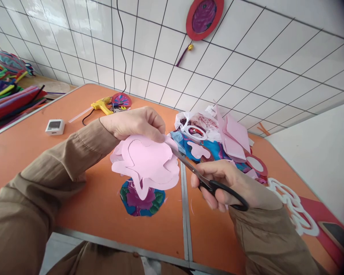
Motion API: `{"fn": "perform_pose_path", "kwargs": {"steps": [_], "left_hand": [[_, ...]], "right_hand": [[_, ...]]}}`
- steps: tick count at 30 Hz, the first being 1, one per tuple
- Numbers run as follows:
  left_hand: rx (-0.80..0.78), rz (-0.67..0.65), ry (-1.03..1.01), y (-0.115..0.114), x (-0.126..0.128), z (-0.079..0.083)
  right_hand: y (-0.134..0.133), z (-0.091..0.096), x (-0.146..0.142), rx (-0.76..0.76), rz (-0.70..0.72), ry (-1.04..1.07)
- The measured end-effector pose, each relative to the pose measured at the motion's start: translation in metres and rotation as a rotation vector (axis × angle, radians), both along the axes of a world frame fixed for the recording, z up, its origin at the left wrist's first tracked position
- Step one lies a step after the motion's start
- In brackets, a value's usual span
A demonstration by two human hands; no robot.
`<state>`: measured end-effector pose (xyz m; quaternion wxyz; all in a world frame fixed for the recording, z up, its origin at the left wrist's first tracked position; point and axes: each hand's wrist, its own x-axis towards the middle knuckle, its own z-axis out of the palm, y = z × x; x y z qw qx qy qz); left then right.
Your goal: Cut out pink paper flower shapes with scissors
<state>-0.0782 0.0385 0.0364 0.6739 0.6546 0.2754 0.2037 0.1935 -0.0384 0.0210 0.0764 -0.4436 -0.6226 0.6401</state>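
Observation:
Above the table, my left hand (pixel 140 124) pinches the upper edge of a pink sheet (pixel 151 164) with wavy, partly cut outlines. A narrow cut strip hangs from the sheet's lower left in a loop. My right hand (pixel 226 185) has its fingers in the black handles of a pair of scissors (pixel 199 173). The blades point up and left, their tips at the sheet's upper right edge beside my left thumb. Below the sheet, a blue piece of cloth with a purple flower (pixel 143 200) lies on the orange table, its upper part hidden.
At the back stand a yellow glue gun (pixel 103 105) and a small white device (pixel 55 126). Blue cloth (pixel 215 147), pink folded sheets (pixel 235 133) and cut shapes pile up behind my right hand. White rings (pixel 295 206) lie far right. A tiled wall (pixel 151 46) bounds the table.

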Motion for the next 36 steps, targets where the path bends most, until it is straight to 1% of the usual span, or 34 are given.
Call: {"fn": "perform_pose_path", "kwargs": {"steps": [4,6,9,11,12,13,15,16,19,22,25,28,31,34,36], "left_hand": [[-0.010,-0.014,-0.006,0.002,-0.002,-0.001],[-0.021,-0.011,-0.006,0.002,-0.003,0.000],[-0.003,0.029,-0.009,0.003,-0.003,0.000],[0.014,0.031,-0.007,0.004,-0.003,0.000],[0.017,0.022,-0.004,0.003,-0.002,0.000],[0.021,0.013,0.002,0.003,0.000,-0.001],[0.031,0.000,0.022,0.000,0.005,-0.004],[0.036,-0.005,0.032,-0.002,0.009,-0.005],[0.051,-0.026,0.066,-0.011,0.020,-0.010],[0.096,-0.019,0.116,-0.019,0.028,-0.013],[0.158,-0.019,0.176,-0.024,0.033,-0.016],[0.205,-0.037,0.221,-0.025,0.036,-0.020],[0.231,-0.064,0.215,-0.025,0.039,-0.025],[0.256,-0.055,0.213,-0.026,0.041,-0.028],[0.245,-0.054,0.201,-0.026,0.041,-0.030]], "right_hand": [[-0.001,-0.001,0.003,-0.010,0.014,-0.025],[-0.002,0.000,0.010,-0.013,0.016,-0.025],[-0.003,0.004,0.024,0.014,-0.012,-0.017],[-0.002,0.006,0.030,0.092,-0.082,0.029],[-0.002,0.006,0.030,0.161,-0.146,0.066],[-0.001,0.006,0.027,0.236,-0.212,0.099],[0.000,0.002,0.015,0.414,-0.411,0.154],[0.001,-0.001,0.006,0.465,-0.462,0.183],[0.003,-0.009,-0.020,0.458,-0.503,0.174],[0.002,-0.013,-0.033,0.400,-0.488,0.205],[0.001,-0.014,-0.035,0.390,-0.498,0.229],[0.001,-0.015,-0.035,0.416,-0.491,0.209],[0.002,-0.018,-0.038,0.460,-0.460,0.170],[0.003,-0.020,-0.040,0.482,-0.438,0.158],[0.002,-0.020,-0.041,0.487,-0.445,0.174]]}}
